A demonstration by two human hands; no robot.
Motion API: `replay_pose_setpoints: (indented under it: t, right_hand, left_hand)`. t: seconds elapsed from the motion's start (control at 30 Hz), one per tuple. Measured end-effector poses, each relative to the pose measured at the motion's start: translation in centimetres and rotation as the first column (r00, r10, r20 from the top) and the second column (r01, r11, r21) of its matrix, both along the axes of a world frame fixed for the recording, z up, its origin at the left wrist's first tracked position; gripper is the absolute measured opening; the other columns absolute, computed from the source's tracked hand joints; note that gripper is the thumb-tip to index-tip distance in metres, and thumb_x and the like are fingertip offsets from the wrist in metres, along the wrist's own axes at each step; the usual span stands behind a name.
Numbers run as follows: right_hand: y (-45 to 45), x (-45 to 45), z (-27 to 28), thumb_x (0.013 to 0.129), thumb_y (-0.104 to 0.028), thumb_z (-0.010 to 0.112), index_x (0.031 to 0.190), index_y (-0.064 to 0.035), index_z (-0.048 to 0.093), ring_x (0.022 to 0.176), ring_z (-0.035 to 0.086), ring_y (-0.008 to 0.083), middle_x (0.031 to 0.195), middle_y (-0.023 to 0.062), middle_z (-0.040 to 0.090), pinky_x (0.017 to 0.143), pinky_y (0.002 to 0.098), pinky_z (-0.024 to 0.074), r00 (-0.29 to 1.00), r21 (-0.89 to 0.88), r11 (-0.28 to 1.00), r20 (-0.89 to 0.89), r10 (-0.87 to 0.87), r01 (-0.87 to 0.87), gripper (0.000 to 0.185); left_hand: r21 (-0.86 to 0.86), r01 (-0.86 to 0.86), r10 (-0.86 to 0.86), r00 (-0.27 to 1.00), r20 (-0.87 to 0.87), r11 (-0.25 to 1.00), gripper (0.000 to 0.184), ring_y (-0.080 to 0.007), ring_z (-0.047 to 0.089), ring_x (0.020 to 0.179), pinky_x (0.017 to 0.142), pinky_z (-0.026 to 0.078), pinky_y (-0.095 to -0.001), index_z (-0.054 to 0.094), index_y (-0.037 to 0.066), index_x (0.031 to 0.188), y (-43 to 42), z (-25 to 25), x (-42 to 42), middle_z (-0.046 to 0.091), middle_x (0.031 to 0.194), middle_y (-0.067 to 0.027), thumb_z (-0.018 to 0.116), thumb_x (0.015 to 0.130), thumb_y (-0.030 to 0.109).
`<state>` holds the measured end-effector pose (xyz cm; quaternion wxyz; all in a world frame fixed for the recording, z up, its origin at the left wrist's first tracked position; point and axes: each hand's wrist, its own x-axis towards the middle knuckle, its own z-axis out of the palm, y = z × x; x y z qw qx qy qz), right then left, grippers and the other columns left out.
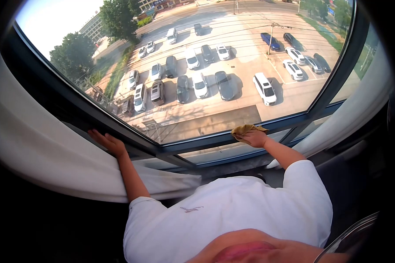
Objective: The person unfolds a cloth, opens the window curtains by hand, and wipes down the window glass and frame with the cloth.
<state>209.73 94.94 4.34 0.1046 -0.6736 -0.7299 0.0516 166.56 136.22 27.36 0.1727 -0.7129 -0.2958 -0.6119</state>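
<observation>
In the head view my right hand (256, 138) presses a yellow-brown cleaning cloth (245, 130) against the dark window frame (213, 141), along the bar under the large pane. The cloth bunches around my fingers and hides part of them. My left hand (109, 142) rests with its fingers stretched out at the dark frame on the left, beside the pale curtain (74, 149). Nothing shows in that hand. Above both hands is the large window pane (232, 109).
A white curtain (344, 127) hangs at the right. Lower glass panels (232, 152) sit below the bar, with a grey sill (245, 165) under them. Outside, far below, is a parking lot with several cars (264, 89) and trees (118, 22).
</observation>
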Motion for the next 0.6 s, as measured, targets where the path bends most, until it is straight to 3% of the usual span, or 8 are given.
replay_pose_setpoints:
  t: [0.17,0.37,0.6]
  right_hand:
    - [-4.9,4.1,-0.6,0.096,-0.022,0.053,0.150,-0.0182,0.044,0.127,0.054,0.0276,0.143,0.0051,0.055,0.111,0.0416,0.0383,0.997,0.166,0.986,0.072,-0.031,0.019,0.055]
    - [-10.8,8.8,-0.8,0.093,-0.022,0.056,0.150,-0.0185,0.044,0.130,0.052,0.0285,0.143,0.0046,0.055,0.114,0.0418,0.0344,0.993,0.188,0.976,0.005,-0.116,0.113,0.058]
    - [-16.4,12.2,-0.7,0.092,-0.024,0.058,0.146,-0.0211,0.050,0.126,0.053,0.0317,0.138,0.0085,0.058,0.112,0.0454,0.0336,0.960,0.265,0.923,-0.041,-0.278,0.279,0.055]
  left_hand:
    - [-0.151,0.009,-0.002,0.999,0.051,0.988,0.055,-0.0409,0.016,0.150,0.121,0.014,-0.0490,0.023,-0.003,0.155,-3.3,-1.2,1.8,0.017,0.161,-0.0270,0.030,0.108,0.025]
    - [-0.321,0.015,-0.005,0.999,0.032,0.947,0.054,-0.0401,0.018,0.150,0.121,0.015,-0.0487,0.027,-0.003,0.153,-8.0,-5.3,3.9,0.017,0.161,-0.0265,0.032,0.107,0.025]
    - [-0.368,0.151,-0.136,0.989,0.065,0.918,0.054,-0.0369,0.020,0.150,0.121,0.016,-0.0452,0.028,-0.006,0.152,-13.7,-7.7,9.2,0.023,0.160,-0.0247,0.030,0.108,0.026]
